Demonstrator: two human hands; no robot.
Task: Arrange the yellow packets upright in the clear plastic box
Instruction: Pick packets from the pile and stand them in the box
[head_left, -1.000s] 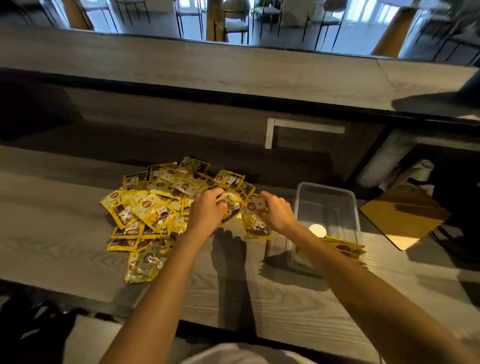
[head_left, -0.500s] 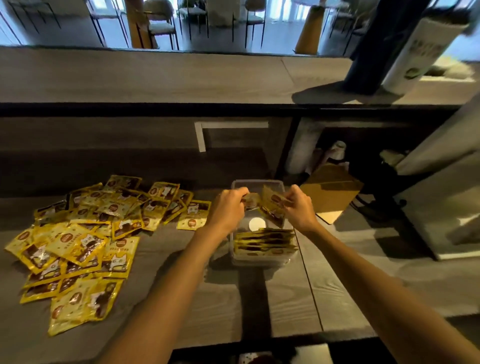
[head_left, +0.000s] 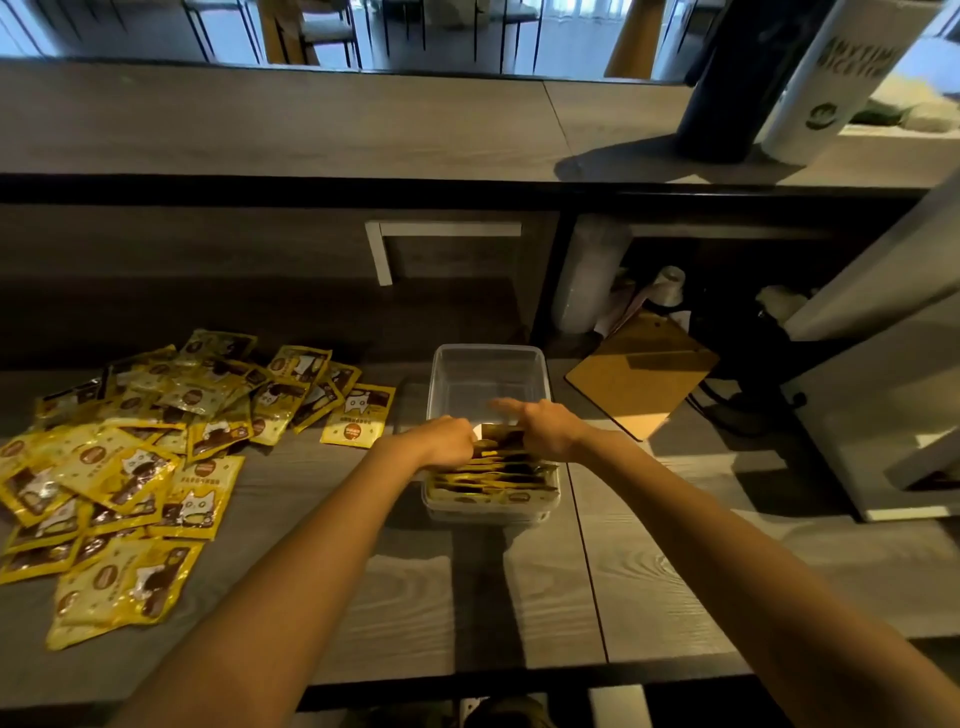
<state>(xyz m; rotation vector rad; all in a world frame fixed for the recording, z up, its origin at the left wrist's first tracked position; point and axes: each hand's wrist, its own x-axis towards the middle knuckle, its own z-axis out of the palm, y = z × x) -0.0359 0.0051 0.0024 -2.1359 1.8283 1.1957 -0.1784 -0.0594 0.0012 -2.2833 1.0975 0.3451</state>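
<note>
We see the box (head_left: 540, 374) standing on the counter (head_left: 519, 597) straight ahead, its long side running away from us. Its near end holds a row (head_left: 493, 480) of yellow packets on edge, packed face to face; the far half shows only bare clear floor.

Both hands meet over the row. The left hand (head_left: 447, 441) has its fingers curled and pinches the left edge of one packet (head_left: 501, 434), which stands upright at the far side of the row, its top above the rim. The right hand (head_left: 545, 428) sits against the packet's right edge with a finger stretched out over the box – it is blurred, and we cannot tell whether this hand pinches the packet or only steadies it.

To the left, well apart from the box, a loose pile (head_left: 156, 441) of the same packets lies flat and overlapping on the counter. A brown board (head_left: 644, 379) lies just right of the box's far corner. Behind everything runs a raised ledge (head_left: 260, 119) – a dark cylinder (head_left: 727, 78) and a white lettered one (head_left: 831, 78) stand on it at the right.
</note>
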